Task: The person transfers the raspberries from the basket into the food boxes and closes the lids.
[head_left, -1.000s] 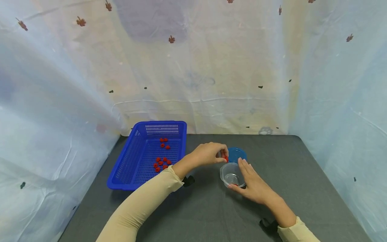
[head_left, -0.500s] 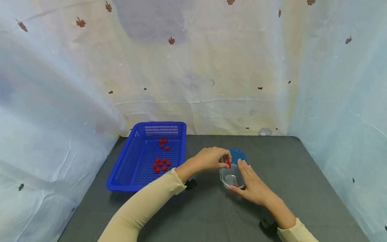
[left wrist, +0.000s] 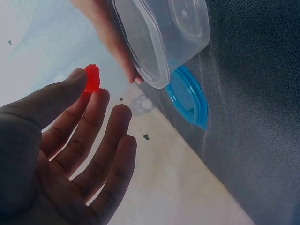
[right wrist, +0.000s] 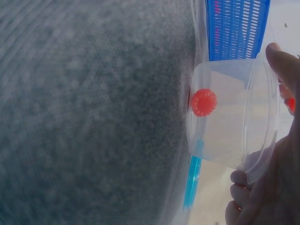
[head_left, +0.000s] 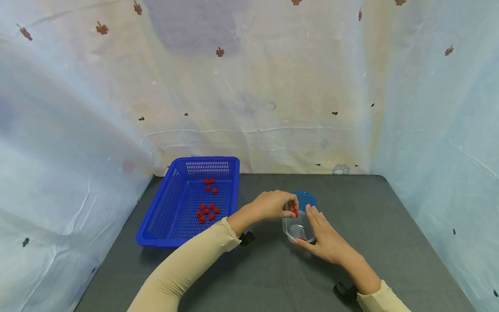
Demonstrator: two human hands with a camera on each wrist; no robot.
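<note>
My left hand (head_left: 271,205) is over the left side of a clear plastic container (head_left: 290,226), pinching a red raspberry (left wrist: 92,78) between thumb and fingertips. In the left wrist view the other fingers spread loosely below the berry. My right hand (head_left: 326,240) holds the container at its right side, thumb at the near rim and fingers along the far rim. Through the container's wall, the right wrist view shows one raspberry (right wrist: 204,102) lying at the bottom. Behind the container lies a round blue lid (head_left: 305,199), flat on the table.
A blue perforated basket (head_left: 156,229) stands on the left of the grey table (head_left: 257,277), with several raspberries (head_left: 205,211) loose inside. Pale patterned sheeting (head_left: 249,95) hangs behind and at both sides of the table.
My left hand has moved slightly right and toward me, bringing the raspberry from beside the lid to over the container's rim. My right hand has stayed at the container.
</note>
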